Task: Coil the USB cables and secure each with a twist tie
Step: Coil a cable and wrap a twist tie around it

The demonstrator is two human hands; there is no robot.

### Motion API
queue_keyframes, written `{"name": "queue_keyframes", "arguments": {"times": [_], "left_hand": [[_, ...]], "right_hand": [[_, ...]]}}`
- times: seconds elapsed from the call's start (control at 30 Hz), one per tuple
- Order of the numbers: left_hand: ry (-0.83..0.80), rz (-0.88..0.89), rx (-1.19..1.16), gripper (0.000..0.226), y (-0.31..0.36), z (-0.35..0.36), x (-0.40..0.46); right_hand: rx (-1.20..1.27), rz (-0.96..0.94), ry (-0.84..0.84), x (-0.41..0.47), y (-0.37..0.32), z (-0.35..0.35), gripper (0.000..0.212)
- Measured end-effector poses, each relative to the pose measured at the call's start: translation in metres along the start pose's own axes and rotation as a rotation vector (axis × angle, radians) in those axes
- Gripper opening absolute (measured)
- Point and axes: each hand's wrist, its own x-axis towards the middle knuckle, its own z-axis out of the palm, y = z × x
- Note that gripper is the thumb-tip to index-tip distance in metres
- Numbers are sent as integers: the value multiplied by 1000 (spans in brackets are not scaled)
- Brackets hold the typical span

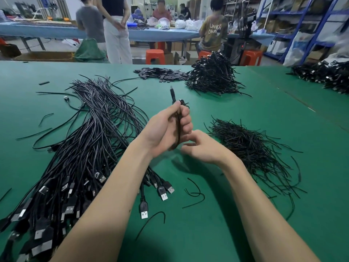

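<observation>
Green table (226, 214), left hand (166, 127) gripping coiled cable (178, 127), right hand (204, 148) loosely curled, workshop shelves (302, 25).

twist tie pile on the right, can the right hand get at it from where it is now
Probably yes. The right hand holds nothing and sits just left of the twist tie pile, with only bare green mat between them. The left hand grips the coiled cable, out of the way.
</observation>
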Motion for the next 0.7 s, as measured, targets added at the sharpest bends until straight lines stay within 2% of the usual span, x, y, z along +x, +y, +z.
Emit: {"name": "queue_keyframes", "arguments": {"times": [0.07,0.17,0.3,0.4,0.47,0.57,0.7], "left_hand": [[40,15,-30,37,4,-4,-1],[155,40,-50,37,7,-10,0],[245,52,-145,39,4,-12,2],[212,64,-237,39,2,-9,3],[179,67,-271,39,1,-6,3],[142,65,-241,40,-2,-2,3],[60,8,22,43,-4,2,0]], "right_hand": [[69,-21,-43,-3,-3,-4,28],[298,10,-125,-7,1,-17,36],[565,89,-320,-17,7,-36,32],[586,190,-473,-26,9,-45,30],[516,277,-507,-28,10,-47,28],[386,428,-342,-24,12,-45,26],[447,452,137,-11,9,-44,16]]}}
